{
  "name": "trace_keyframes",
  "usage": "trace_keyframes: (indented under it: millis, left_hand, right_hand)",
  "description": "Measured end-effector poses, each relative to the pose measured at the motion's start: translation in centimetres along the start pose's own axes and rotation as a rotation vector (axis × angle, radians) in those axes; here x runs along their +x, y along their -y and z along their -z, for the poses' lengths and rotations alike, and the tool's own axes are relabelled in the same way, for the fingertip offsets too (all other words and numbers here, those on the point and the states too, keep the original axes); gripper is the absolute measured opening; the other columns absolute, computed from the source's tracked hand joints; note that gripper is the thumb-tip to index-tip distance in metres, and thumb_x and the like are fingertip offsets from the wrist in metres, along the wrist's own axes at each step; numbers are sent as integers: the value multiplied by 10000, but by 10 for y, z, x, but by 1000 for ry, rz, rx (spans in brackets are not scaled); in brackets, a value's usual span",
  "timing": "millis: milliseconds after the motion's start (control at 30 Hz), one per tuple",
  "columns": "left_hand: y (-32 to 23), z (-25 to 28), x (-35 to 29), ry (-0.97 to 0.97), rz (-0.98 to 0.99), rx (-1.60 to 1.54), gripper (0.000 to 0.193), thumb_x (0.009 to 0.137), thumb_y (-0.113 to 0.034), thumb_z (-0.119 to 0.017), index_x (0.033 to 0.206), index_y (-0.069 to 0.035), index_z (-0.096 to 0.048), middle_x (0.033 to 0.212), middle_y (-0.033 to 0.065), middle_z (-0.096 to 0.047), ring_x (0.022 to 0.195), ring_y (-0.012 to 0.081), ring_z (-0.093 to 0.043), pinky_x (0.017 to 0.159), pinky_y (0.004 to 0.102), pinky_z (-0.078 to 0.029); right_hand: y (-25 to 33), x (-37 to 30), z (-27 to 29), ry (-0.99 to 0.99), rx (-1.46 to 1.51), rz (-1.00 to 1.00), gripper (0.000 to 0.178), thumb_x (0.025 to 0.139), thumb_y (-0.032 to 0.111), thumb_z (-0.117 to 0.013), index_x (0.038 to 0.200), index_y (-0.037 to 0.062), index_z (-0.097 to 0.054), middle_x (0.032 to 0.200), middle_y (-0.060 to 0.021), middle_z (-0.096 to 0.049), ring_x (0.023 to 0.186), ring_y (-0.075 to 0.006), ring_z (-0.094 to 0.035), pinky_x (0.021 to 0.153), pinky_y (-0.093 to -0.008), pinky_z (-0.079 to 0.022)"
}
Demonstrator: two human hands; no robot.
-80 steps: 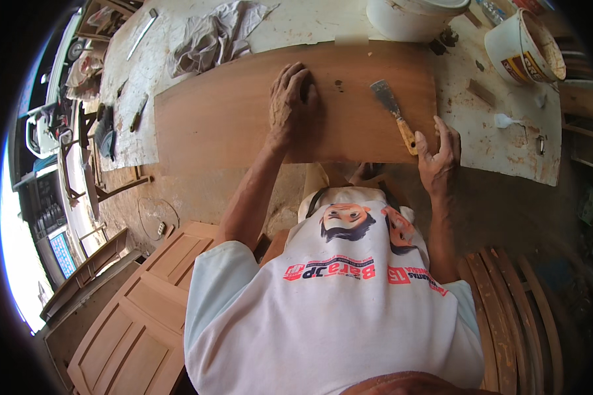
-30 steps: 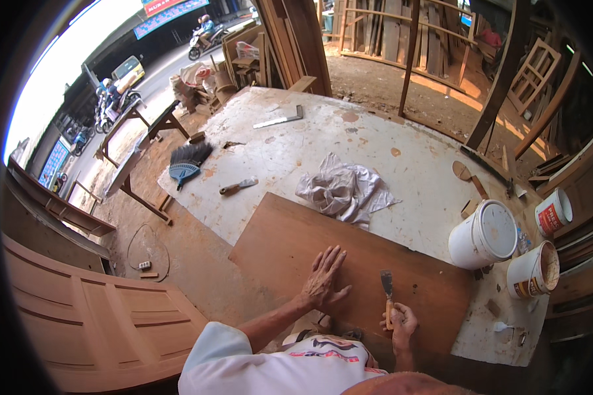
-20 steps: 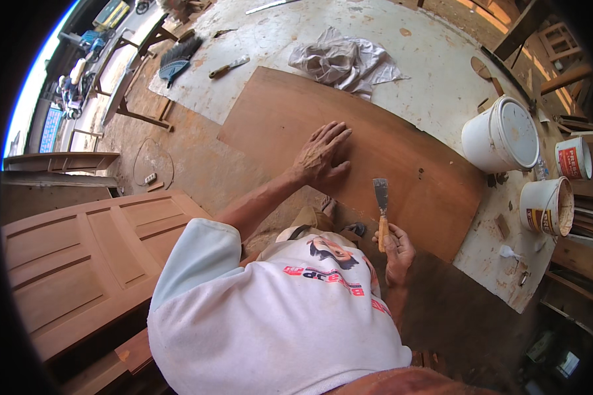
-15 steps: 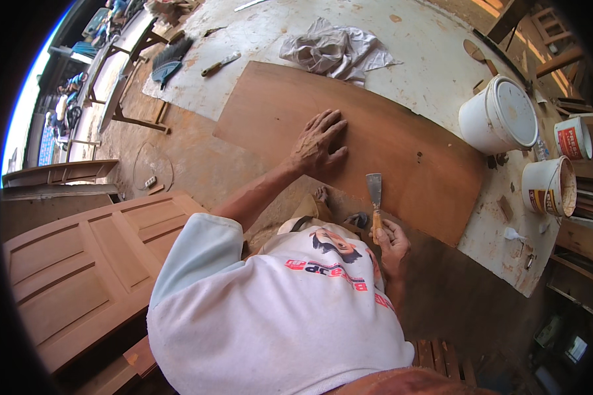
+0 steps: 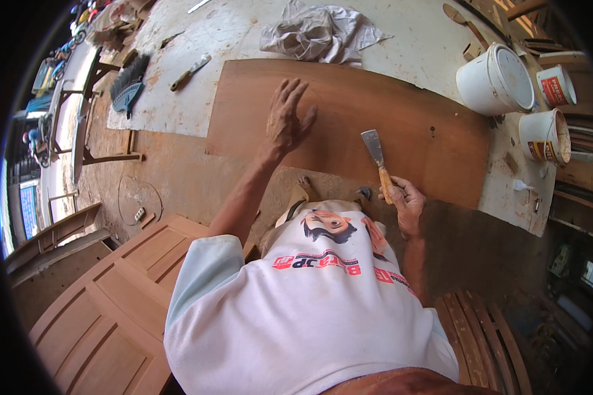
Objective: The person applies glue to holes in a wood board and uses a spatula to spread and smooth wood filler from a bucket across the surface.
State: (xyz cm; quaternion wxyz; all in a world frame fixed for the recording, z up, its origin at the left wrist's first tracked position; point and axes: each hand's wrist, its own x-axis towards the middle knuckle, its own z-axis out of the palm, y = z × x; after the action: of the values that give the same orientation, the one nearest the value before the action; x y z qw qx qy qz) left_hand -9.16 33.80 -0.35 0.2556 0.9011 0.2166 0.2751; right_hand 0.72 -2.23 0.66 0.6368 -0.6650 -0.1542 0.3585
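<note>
So the right hand (image 5: 407, 205) is gripping a scraper (image 5: 383, 174), fingers curling round the handle, blade pointing away and slightly left over the wooden board (image 5: 244, 99), which is lying lengthwise left to right on the table (image 5: 428, 39). Left hand (image 5: 284, 125) is spreading its fingers above the board, can't tell if touching. I'm counting one board, two scrapers, three buckets (image 5: 484, 84), one rag (image 5: 323, 34).

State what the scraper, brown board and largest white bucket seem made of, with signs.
Scraper: blade likely metal, by its grey sheen; handle probably wood, mottled yellow-brown.
Brown board: probably wood or plywood, with faint grain streaks and a smooth finish.
Largest white bucket: probably plastic, smooth and evenly coloured.
</note>
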Motion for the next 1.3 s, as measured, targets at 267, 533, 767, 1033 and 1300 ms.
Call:
trace_keyframes:
  millis: [267, 533, 767, 1033, 1300]
  left_hand:
    - [124, 64, -10, -153, 30, 265, 780, 976, -269, -770, 1636, -33, -430, 1670, 261, -438, 1572, 460, -366, 1296, 569, -296]
    - [100, 66, 2, -107, -28, 123, 741, 1011, -280, -736, 1609, 32, -429, 1640, 288, -462, 1526, 472, -427, 1271, 559, -343]
    - [115, 60, -3, -11, -36, 271, 509, 1026, -290, -719, 1449, -11, -661, 1563, 225, -591, 1494, 411, -493, 1256, 508, -376]
    - [129, 50, -5, -19, 14, 223, 538, 1037, -316, -715, 1466, 1, -642, 1521, 231, -613, 1453, 410, -534, 1236, 462, -409]
    - [148, 56, 0, 10, 301, 466, 528, 1039, -401, -608, 1412, -29, -646, 1401, 209, -666, 1308, 405, -596, 1117, 496, -451]
  right_hand:
    - [3, 0, -84, -90, 64, -106, 448, 1083, 251, -724, 1372, -83, -646, 1098, -103, -771, 914, -128, -747, 848, -274, -594]
    - [0, -32, -101, -324, 144, -97, 358, 1102, 216, -688, 1335, -56, -684, 1100, -82, -769, 917, -123, -750, 833, -262, -603]
    - [-2, -55, -81, -455, 308, -50, 291, 1106, 212, -653, 1288, -14, -686, 1117, -102, -764, 919, -150, -753, 823, -295, -610]
    - [-11, -83, -19, -470, 489, 38, 302, 1107, 184, -593, 1359, 19, -602, 1178, -105, -724, 958, -149, -693, 797, -289, -544]
    - [-28, -94, 110, -758, 352, 161, 375, 1097, 177, -613, 1430, 4, -609, 1184, -75, -726, 891, -128, -695, 749, -269, -553]
